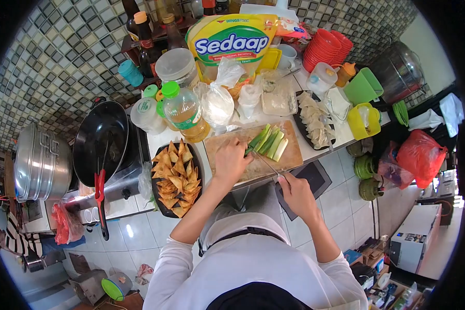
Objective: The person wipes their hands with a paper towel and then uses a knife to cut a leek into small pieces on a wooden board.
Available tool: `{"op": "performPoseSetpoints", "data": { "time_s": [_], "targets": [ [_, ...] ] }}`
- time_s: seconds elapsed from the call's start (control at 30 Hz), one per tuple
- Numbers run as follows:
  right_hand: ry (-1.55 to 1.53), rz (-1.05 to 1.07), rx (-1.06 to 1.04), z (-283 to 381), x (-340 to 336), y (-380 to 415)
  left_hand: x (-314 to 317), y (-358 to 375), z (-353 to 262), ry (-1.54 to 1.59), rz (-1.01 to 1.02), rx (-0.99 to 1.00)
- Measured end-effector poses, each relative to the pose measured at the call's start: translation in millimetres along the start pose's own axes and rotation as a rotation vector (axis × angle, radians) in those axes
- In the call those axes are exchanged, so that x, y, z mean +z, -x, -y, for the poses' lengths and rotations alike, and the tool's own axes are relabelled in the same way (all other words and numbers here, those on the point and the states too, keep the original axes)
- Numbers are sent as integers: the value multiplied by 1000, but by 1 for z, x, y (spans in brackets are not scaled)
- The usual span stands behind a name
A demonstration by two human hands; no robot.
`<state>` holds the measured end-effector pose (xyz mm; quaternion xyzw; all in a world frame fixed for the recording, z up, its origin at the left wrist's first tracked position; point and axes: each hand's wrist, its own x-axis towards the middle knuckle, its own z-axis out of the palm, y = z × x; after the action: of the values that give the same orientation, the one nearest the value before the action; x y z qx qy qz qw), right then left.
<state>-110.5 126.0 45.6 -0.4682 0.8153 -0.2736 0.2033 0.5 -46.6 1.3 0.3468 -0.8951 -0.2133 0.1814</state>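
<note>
Green onion pieces [268,142] lie side by side on a wooden cutting board [219,146]. My right hand [298,195] is wrapped round the handle of a knife [265,162], whose blade points up and left across the board toward the left ends of the onions. My left hand [232,161] rests on the board's left part, its fingers bent near the knife tip and the onion ends; what its fingertips hold, if anything, is too small to tell. A black plate of fried triangular pastries [179,168] sits left of the board, and a dark plate of pale dumplings [315,120] sits to its right.
A bottle of oil [187,114], a knotted bag of white powder [217,106] and a large yellow Sedaap bag [232,46] stand behind the board. At left are a black wok [101,139], red-handled tongs [100,194] and a steamer pot [44,163]. Red bowls [323,48] stand at back right.
</note>
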Motion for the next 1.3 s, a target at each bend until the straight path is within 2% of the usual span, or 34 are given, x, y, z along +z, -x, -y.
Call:
{"op": "performPoseSetpoints", "data": {
  "time_s": [0.23, 0.5, 0.73, 0.93, 1.13, 1.23, 1.3],
  "targets": [
    [61, -29, 11, 2, 5, 5, 4, 4, -4, -20, -1, -4],
    [52, -3, 53, 5, -1, 4, -7, 9, 9, 185, 38, -86],
    [-69, 6, 51, 1, -4, 5, -1, 12, -1, 79, -64, 8],
    [67, 2, 57, 10, 7, -2, -1, 15, -4, 39, -78, 28],
    [40, 25, 94, 12, -10, 2, 0, 13, 1, 82, -126, 23],
    [22, 6, 67, 0, 7, -1, -2, 11, 2, 22, -90, 17],
    [15, 25, 87, 3, -7, 6, -3, 8, 8, 45, -64, -7]
  ]
}}
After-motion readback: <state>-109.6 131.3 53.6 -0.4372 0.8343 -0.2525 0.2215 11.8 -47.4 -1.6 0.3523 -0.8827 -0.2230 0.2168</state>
